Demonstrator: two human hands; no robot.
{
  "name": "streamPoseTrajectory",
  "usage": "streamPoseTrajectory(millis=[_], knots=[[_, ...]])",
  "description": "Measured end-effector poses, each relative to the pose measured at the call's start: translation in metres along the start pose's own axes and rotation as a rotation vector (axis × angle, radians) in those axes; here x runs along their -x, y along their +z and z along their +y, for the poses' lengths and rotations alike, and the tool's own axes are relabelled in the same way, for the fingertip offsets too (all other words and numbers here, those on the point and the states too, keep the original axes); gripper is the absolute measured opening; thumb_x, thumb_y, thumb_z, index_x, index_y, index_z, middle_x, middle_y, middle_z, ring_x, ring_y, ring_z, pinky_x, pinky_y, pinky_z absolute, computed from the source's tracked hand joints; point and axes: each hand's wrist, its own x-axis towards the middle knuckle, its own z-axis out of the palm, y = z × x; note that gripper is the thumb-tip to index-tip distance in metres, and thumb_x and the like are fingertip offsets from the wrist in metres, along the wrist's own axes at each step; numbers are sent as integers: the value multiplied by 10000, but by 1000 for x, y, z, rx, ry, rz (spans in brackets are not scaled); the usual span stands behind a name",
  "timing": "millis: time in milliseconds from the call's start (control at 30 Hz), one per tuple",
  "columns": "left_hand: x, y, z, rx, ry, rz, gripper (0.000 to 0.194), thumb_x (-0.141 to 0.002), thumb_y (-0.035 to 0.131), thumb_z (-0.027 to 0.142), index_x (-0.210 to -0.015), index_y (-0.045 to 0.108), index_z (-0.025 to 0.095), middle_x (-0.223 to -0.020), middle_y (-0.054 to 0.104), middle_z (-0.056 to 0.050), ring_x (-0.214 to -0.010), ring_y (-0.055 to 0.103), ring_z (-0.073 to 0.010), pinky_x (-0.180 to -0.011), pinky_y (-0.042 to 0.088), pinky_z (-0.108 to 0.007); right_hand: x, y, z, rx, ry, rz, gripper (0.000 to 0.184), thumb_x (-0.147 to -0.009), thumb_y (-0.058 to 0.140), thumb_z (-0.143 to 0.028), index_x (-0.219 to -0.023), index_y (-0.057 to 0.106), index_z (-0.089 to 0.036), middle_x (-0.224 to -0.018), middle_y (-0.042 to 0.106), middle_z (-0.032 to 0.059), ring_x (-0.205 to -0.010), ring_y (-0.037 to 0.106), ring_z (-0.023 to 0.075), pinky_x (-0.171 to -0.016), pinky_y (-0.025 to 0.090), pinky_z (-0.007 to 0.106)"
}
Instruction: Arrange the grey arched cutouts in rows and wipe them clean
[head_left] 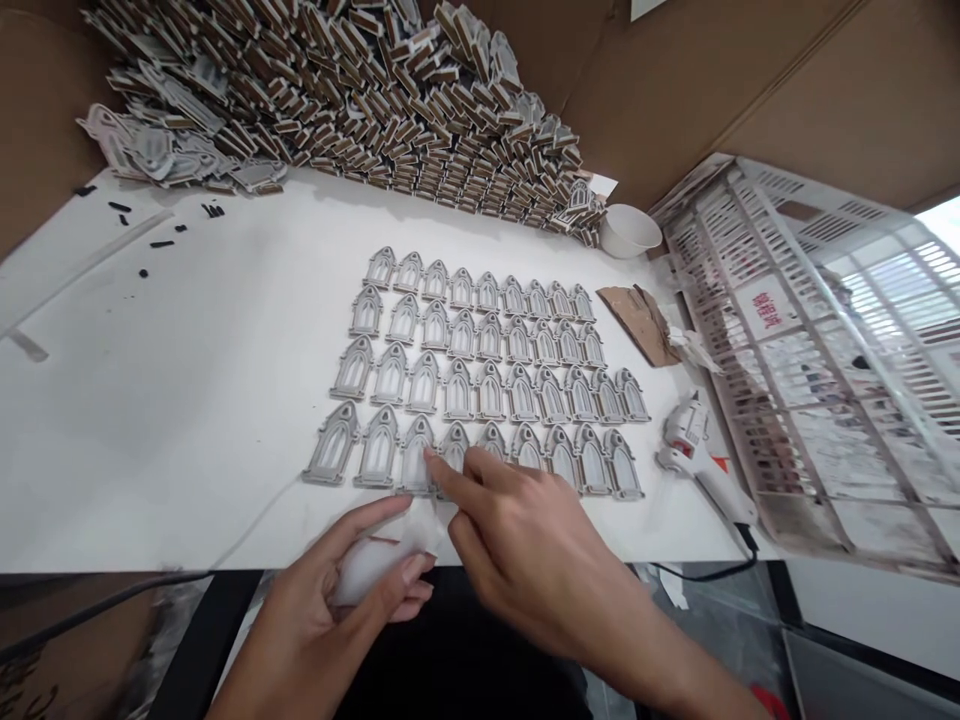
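Arched cutout point(412, 462) partly behind fingers point(457, 482)

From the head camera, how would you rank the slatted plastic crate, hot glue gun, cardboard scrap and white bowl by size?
1. Slatted plastic crate, largest.
2. Hot glue gun and cardboard scrap look alike; can't rank them.
3. White bowl, smallest.

- Worn on the person's head, above the near edge of the white worktable point(165, 400), looking forward and down
- Close over the rows of arched window pieces point(459, 390)
- The left hand point(337, 590) and right hand point(532, 550) enter at the bottom
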Motion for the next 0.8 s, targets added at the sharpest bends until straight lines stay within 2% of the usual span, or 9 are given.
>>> streamPoseTrajectory(millis=[133, 267, 400, 600, 700, 800], knots=[[-1, -1, -3, 0, 12, -5, 830, -700, 893, 690, -1372, 678, 254, -995, 793, -45, -909, 790, -263, -837, 693, -294, -1, 2, -1, 47, -19, -9, 485, -1043, 455, -190, -1520, 542, -208, -978, 697, 55, -689, 600, 176, -568, 277, 344], [-1, -3, -2, -23, 2, -8, 828, -711, 882, 703, -1378, 662, 266, -1029, 789, -46, -924, 789, -262, -863, 692, -299, -3, -1, 0, 50, 4, -3, 483, -1031, 453, -175, -1490, 573, -268, -928, 664, 27, -675, 588, 178, -564, 253, 341], [-2, -5, -2, -14, 23, -5, 841, -703, 887, 695, -1375, 642, 251, -1027, 781, -57, -897, 788, -270, -854, 700, -328, -5, -1, -2, 43, 19, 11, 487, -1017, 474, -162, -1476, 591, -276, -923, 658, 24, -668, 590, 173, -567, 258, 332], [-3, 0, -1, 19, 24, -17, 825, -699, 889, 663, -1364, 640, 242, -965, 778, -47, -845, 784, -246, -804, 693, -292, -11, -6, 2, -131, 43, 134, 414, -1053, 491, -164, -1418, 654, -270, -1041, 716, 41, -819, 674, 176, -654, 405, 295], [-1, 4, 0, 39, 52, -20, 783, -735, 872, 633, -1366, 632, 236, -935, 772, -46, -819, 778, -239, -799, 695, -299, -25, -7, 7, -304, 39, 209, 334, -1076, 554, -226, -1365, 709, -290, -1098, 763, 32, -859, 703, 169, -726, 480, 289], [2, 5, 1, 28, 57, -36, 776, -759, 859, 620, -1384, 610, 233, -930, 766, -48, -826, 779, -244, -807, 699, -310, -45, -3, 9, -463, 46, 245, 225, -1048, 650, -282, -1227, 786, -295, -1102, 806, 14, -855, 730, 167, -734, 515, 286]])
